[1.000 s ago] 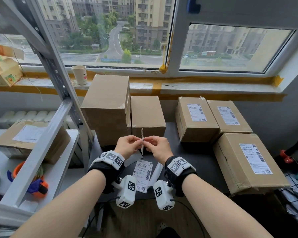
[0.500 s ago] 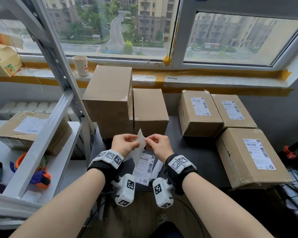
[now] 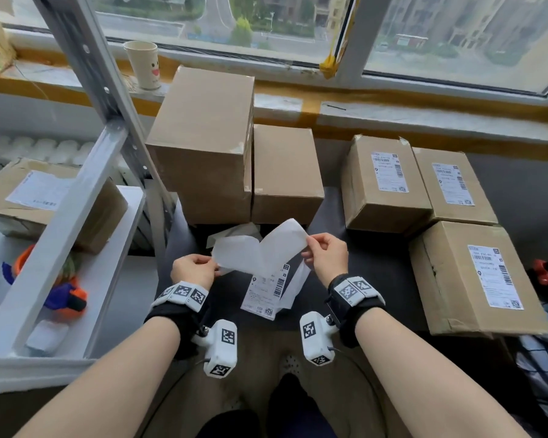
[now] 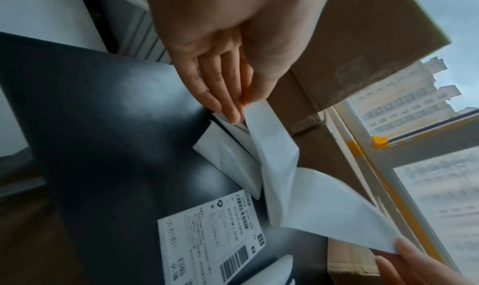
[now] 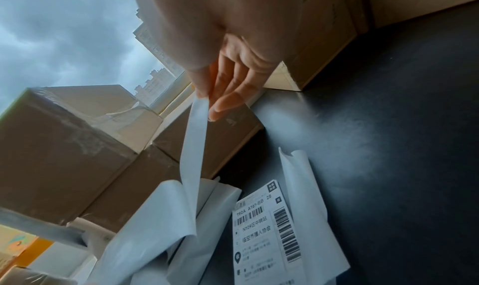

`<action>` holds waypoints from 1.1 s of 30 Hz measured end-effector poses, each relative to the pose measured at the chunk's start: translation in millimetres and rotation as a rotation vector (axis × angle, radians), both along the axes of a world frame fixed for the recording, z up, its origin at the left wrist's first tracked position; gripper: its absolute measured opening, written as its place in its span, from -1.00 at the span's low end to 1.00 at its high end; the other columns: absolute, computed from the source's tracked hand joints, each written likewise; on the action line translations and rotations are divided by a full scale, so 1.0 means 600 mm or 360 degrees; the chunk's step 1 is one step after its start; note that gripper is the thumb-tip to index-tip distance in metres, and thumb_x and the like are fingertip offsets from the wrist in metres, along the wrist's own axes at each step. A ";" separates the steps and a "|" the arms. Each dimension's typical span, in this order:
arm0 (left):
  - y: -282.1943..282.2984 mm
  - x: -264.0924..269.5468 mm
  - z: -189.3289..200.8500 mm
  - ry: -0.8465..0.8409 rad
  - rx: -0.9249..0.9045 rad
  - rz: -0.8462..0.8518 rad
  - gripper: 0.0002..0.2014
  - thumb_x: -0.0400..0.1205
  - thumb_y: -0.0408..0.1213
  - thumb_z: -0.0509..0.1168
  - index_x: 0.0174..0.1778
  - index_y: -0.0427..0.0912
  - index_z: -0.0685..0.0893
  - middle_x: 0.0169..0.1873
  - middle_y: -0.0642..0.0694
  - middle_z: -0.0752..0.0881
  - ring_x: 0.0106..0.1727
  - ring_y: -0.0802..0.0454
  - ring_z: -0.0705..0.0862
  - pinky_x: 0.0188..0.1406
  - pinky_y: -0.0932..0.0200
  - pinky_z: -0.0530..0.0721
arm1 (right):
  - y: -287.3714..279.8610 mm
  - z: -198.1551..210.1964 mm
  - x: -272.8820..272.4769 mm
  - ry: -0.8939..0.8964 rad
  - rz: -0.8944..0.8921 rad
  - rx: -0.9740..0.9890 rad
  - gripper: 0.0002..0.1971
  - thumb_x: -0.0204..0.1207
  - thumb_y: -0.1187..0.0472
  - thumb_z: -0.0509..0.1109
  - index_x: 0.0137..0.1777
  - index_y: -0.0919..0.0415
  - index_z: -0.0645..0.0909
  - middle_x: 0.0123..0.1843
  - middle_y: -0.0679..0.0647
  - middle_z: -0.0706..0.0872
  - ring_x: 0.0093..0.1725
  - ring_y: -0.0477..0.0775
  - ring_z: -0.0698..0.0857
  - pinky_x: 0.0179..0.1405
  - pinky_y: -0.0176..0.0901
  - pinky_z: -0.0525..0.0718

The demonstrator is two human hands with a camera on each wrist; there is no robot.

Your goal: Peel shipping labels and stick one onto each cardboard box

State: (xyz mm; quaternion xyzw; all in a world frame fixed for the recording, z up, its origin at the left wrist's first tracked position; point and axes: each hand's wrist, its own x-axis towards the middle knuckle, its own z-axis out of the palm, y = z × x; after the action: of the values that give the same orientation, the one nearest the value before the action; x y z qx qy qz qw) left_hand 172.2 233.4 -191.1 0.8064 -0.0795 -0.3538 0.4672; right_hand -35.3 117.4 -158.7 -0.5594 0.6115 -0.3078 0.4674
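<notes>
Over the black table my left hand pinches the left end of a white sheet. My right hand pinches a second white sheet. The two sheets spread apart and stay joined in the middle; I cannot tell which one is the label. The left wrist view shows the left fingers on their sheet. A printed label lies on the table below. Two bare cardboard boxes, a tall one and a lower one, stand just behind.
Three boxes with labels fill the table's right side. A grey metal shelf post slants at the left over a white shelf with a labelled box. A paper cup stands on the sill. A loose white strip lies beside the printed label.
My hands have moved apart, the right one to the right, and the pinched sheet has split open into two spread sheets. The head view has tilted down.
</notes>
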 end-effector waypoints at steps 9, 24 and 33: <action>0.017 0.010 -0.035 -0.0142 0.0242 0.0100 -0.85 0.50 -0.29 0.33 -0.38 -0.07 0.70 -0.43 -0.14 0.80 -0.25 0.00 0.80 -0.08 0.17 0.69 | -0.032 -0.007 0.005 -0.0007 -0.0087 -0.0043 -0.90 0.61 0.25 0.30 -0.13 0.18 0.61 -0.37 0.04 0.72 -0.38 -0.01 0.74 -0.28 -0.21 0.75; -0.003 0.003 -0.001 -0.0048 0.0085 -0.0262 -0.86 0.53 -0.28 0.36 -0.36 -0.08 0.66 -0.42 -0.06 0.75 -0.32 -0.06 0.75 0.00 0.02 0.72 | -0.020 0.030 0.035 -0.0224 0.0184 -0.0083 -0.92 0.58 0.31 0.35 -0.12 0.27 0.64 -0.26 0.16 0.73 -0.32 0.03 0.76 -0.30 -0.33 0.75; -0.075 -0.054 0.135 0.0101 -0.0283 -0.0556 -0.72 0.66 -0.25 0.24 -0.38 -0.21 0.62 -0.42 -0.11 0.69 -0.58 0.13 0.63 -0.55 0.34 0.55 | 0.012 0.083 0.018 -0.0246 0.0414 -0.0171 -0.84 0.50 0.32 0.44 -0.27 0.10 0.70 -0.23 0.16 0.78 -0.12 0.17 0.79 0.00 -0.07 0.77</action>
State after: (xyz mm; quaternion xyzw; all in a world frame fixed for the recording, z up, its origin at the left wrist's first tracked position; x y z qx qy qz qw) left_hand 140.0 188.7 -110.1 0.7243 -0.2346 -0.4463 0.4703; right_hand -24.2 124.5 -109.0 -0.6328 0.4787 -0.3189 0.5183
